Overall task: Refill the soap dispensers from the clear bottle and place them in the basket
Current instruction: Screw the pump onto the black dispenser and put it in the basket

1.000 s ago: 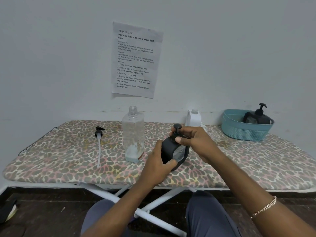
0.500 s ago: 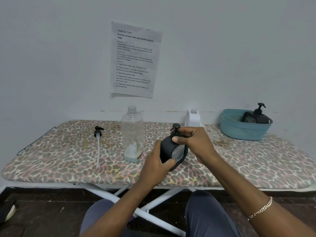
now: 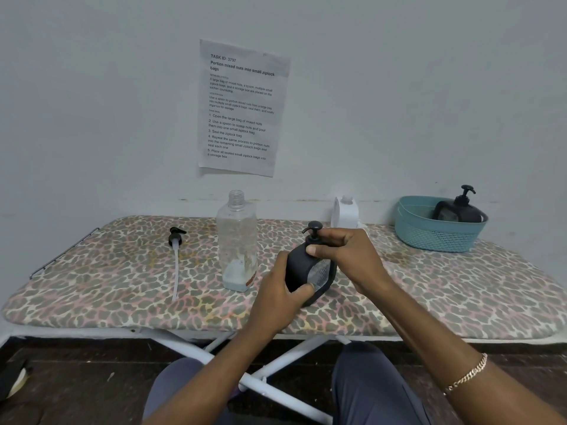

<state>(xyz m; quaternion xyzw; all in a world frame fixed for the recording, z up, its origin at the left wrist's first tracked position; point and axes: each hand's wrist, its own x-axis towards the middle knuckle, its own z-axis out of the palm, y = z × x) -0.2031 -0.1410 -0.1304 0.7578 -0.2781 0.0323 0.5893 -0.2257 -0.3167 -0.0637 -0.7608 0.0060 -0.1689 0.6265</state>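
Observation:
My left hand (image 3: 277, 297) grips the body of a black soap dispenser (image 3: 302, 268) standing on the leopard-print board (image 3: 460, 289). My right hand (image 3: 346, 253) holds its pump collar, fingers curled round the neck below the pump head. An uncapped clear bottle (image 3: 237, 240) stands just left of the dispenser, with a little pale liquid at its bottom. At the back right, a teal basket (image 3: 435, 233) holds a second black dispenser (image 3: 460, 207) with its pump on.
A loose black pump with a long white tube (image 3: 175, 259) lies on the board at the left. A white dispenser without pump (image 3: 346, 211) stands against the wall behind my hands. A paper sheet (image 3: 242, 108) hangs on the wall.
My right hand's fingers have shifted slightly round the pump collar of the dispenser. The dispenser and my left hand stay in the same place.

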